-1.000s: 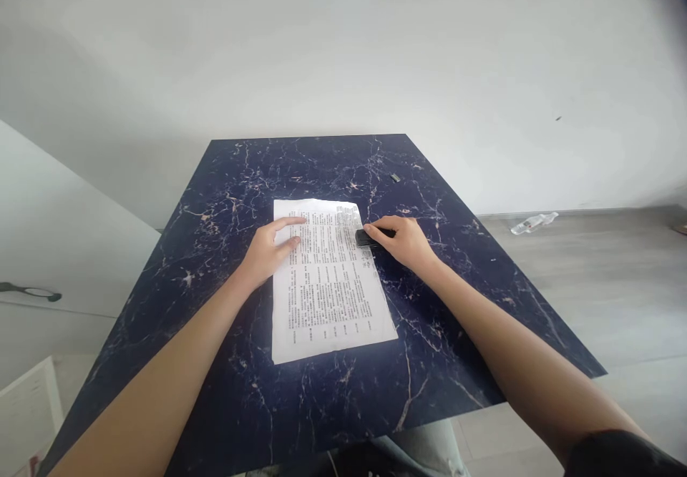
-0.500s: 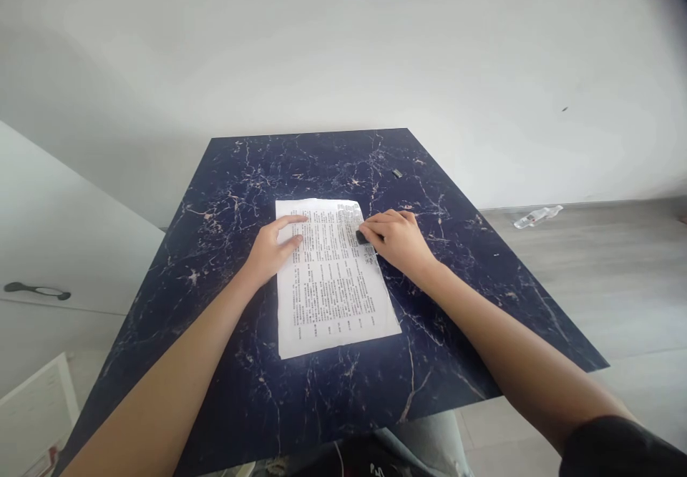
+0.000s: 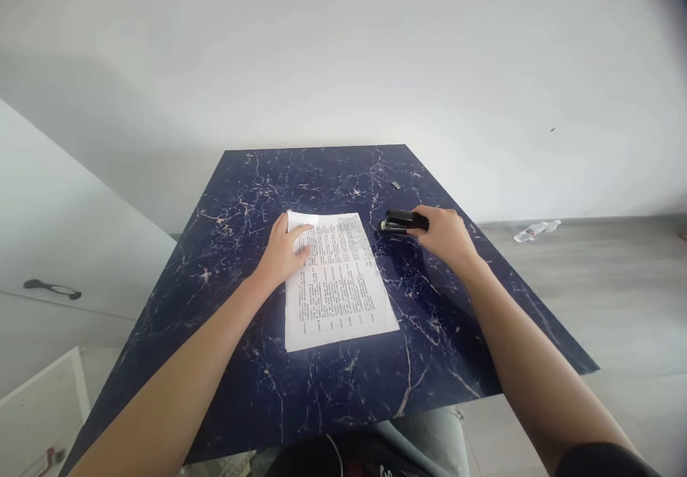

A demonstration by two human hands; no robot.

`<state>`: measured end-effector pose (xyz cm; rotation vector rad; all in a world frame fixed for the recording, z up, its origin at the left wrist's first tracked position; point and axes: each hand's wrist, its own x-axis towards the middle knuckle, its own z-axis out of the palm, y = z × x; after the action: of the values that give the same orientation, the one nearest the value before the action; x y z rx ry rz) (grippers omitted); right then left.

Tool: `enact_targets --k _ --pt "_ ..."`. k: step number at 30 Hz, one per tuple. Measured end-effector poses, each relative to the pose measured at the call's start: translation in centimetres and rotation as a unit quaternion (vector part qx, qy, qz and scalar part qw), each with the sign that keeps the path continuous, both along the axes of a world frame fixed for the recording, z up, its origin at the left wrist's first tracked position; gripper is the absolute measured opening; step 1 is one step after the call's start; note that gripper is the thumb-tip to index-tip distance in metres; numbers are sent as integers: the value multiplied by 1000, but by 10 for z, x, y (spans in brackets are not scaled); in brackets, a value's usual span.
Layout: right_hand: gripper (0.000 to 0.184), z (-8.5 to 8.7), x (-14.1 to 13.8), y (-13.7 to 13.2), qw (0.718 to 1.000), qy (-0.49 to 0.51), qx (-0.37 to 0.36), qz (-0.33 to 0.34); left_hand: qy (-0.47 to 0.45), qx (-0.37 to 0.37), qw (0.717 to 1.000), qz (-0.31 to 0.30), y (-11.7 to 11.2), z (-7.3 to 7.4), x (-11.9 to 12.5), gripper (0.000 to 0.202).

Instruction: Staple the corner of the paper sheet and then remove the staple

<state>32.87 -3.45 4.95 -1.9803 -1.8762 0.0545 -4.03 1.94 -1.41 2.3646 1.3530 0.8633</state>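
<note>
Printed sheets of paper (image 3: 343, 284), covered in dense lines of text, lie on the dark blue marble-patterned table (image 3: 343, 391). My left hand (image 3: 284, 252) rests on their left edge with its fingers apart, the index finger and thumb lying over the print. To the right of the paper, my right hand (image 3: 443, 234) is closed round the back end of a black stapler (image 3: 400, 221). The stapler's front end points left and stands apart from the sheets. A small grey strip (image 3: 396, 185), too small to name surely, lies on the table beyond the stapler.
A pale wall (image 3: 343, 62) stands behind the table's far edge. On the floor to the right is a clear plastic item (image 3: 537, 230). A white cabinet with a dark handle (image 3: 52, 289) stands at the left, and a white framed panel (image 3: 48, 391) is below it.
My right hand has drawn the stapler to the right, away from the paper's right edge, so more of the stapler shows. My left hand stays on the sheets.
</note>
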Motion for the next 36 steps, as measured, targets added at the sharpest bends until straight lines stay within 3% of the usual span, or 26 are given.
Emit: enact_targets --k 3,7,10,13,16,18,22,30,36 --pt "28 9 -22 -11 993 98 65 6 -2 2 1000 21 4 -5 -3 48" --pt "26 12 -72 -29 970 207 32 126 -35 4 999 28 5 2 -3 41" --pt "16 5 -102 -36 962 201 10 182 -158 8 987 8 1 13 1 37" --pt "13 -7 -116 -33 962 179 -2 205 -336 -60 939 -31 -8 18 12 42" --pt "13 -18 -119 -25 968 145 -14 202 -461 -162 872 -32 -18 15 26 48" --pt "14 -23 -116 -18 970 133 -26 203 -487 -199 850 -30 -22 12 33 50" --pt "27 -27 -101 -8 943 221 -74 237 -483 -223 847 -24 -20 5 36 50" --pt "31 -30 -78 -1 860 406 -181 251 -501 -240 831 -20 -14 2 34 52" --pt "34 -33 -79 0 852 426 -186 241 -503 -237 831 -20 -13 1 34 52"
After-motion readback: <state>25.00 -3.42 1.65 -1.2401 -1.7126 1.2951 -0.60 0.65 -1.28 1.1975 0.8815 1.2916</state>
